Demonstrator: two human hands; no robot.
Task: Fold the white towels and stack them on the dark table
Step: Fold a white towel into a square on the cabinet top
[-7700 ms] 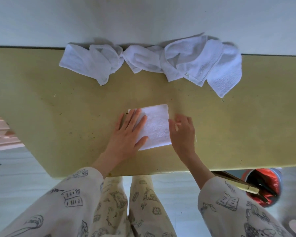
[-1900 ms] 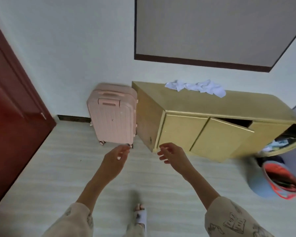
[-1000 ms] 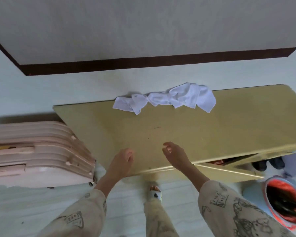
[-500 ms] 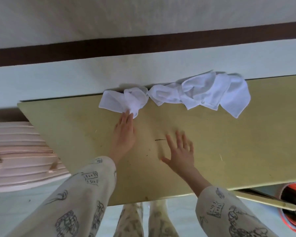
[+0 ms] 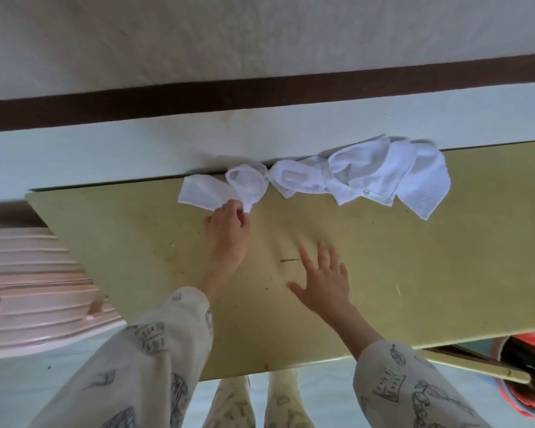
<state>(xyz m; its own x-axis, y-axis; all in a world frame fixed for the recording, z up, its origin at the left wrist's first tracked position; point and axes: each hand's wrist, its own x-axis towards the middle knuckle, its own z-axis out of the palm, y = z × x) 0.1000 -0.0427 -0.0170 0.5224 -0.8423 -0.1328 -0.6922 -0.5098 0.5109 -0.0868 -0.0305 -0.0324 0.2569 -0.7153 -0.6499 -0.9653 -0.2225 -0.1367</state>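
1. Towels [image 5: 337,177], white and crumpled, lie in a loose row along the far edge of the yellow cabinet top [image 5: 414,273], against the wall [image 5: 260,140]. The row's long axis runs left to right across my view, parallel to that edge.
2. The leftmost towel [image 5: 204,196] is the one I am after. It sits straight ahead of my left hand [image 5: 227,233], at the near-left end of the row.
3. My left hand has its fingers curled onto that towel's lower corner and seems to pinch the cloth there; the fingertips themselves are partly hidden.
4. My right hand [image 5: 325,282] is spread flat with straight fingers, low over the bare top or resting on it, I cannot tell which. It holds nothing and lies well short of the towels, so the left is clearly the nearer hand.
5. I judge the next move is a pull toward me, across the row's axis, to drag this towel onto the bare surface between my hands for folding.
6. Beyond the cabinet, a pink suitcase [image 5: 28,291] stands to the left and a red-lined bucket [image 5: 525,375] sits lower right. No dark table is in view.
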